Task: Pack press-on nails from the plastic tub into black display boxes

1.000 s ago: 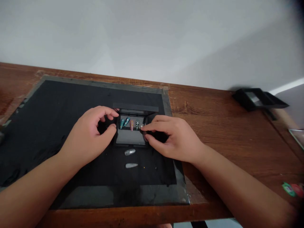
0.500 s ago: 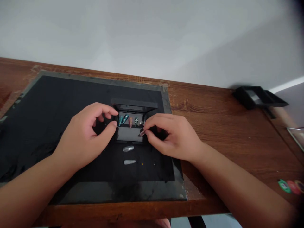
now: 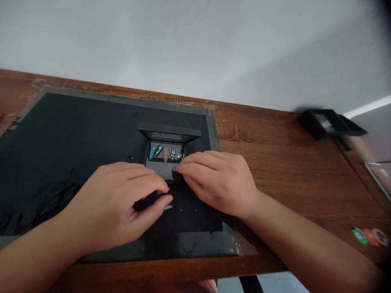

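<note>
An open black case [image 3: 169, 130] lies on the black mat, its lid raised at the back. Along its upper row sit several decorated false nails: teal ones at the left, a pinkish nail [image 3: 165, 155], a dark star-patterned nail [image 3: 173, 154] and a silvery one at the right. My right hand [image 3: 218, 181] is closed at the case's lower right, its fingertips on a dark false nail [image 3: 174, 169]. In front of the case, my left hand [image 3: 128, 203] has thumb and forefinger apart. Two pale false nails lie by its fingertips, partly hidden, including the nearer nail [image 3: 168, 207].
The black mat [image 3: 91, 126] is taped onto a brown wooden table [image 3: 259, 150] against a pale wall. A dark open box [image 3: 326, 122] stands at the back right. Colourful round pieces [image 3: 371, 236] lie at the right edge. Tiny specks dot the mat before the case.
My left hand has left the case's left side and come forward and right to the pale nails. My right hand has lowered the dark nail slightly left onto the case's lower panel.
</note>
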Available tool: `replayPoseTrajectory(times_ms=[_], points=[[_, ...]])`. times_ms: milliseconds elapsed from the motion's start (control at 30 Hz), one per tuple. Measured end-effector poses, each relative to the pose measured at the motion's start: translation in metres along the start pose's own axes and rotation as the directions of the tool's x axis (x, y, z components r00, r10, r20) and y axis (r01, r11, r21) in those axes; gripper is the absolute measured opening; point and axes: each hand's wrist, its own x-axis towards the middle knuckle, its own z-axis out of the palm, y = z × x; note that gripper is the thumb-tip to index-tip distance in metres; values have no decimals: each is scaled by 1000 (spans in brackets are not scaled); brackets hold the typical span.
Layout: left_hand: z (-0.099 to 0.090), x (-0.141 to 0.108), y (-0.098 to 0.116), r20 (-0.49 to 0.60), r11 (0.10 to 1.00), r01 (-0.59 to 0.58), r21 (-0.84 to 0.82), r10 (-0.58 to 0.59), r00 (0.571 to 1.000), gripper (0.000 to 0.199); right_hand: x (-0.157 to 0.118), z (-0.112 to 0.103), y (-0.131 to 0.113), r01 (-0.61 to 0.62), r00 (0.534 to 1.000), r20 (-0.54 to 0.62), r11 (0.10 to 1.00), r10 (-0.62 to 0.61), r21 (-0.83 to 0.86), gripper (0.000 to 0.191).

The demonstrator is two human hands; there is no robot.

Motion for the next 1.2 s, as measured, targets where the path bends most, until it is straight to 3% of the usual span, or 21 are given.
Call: replayPoseTrajectory(times_ms=[267,467,600,700,833,967,1067,1200], points=[[7,-6,0,165,987,-127,99,109,980,20,-2,4,-1,81,996,-45,996,-79,46,19],[5,-8,-4,161,985,-164,57,153,975,23,1,7,3,17,999,-35,961,-8,277,15],[5,-7,-3,172,985,-169,35,160,972,27,5,6,9,-22,983,-149,865,111,501,9],[4,-6,-3,177,983,-180,37,171,969,30,7,6,14,-23,971,-189,846,145,533,8],[2,-5,-4,186,969,-244,50,231,955,32,7,7,13,20,983,-165,835,85,550,7],[-2,-8,-7,235,983,-183,-12,181,955,24,4,4,8,67,995,-97,770,-7,635,10],[-6,-10,-8,286,992,-122,-44,129,950,13,3,2,6,100,995,-60,825,-80,556,13],[-9,-11,-7,359,995,-59,-78,83,929,12,3,5,4,209,977,-15,948,-212,239,20]])
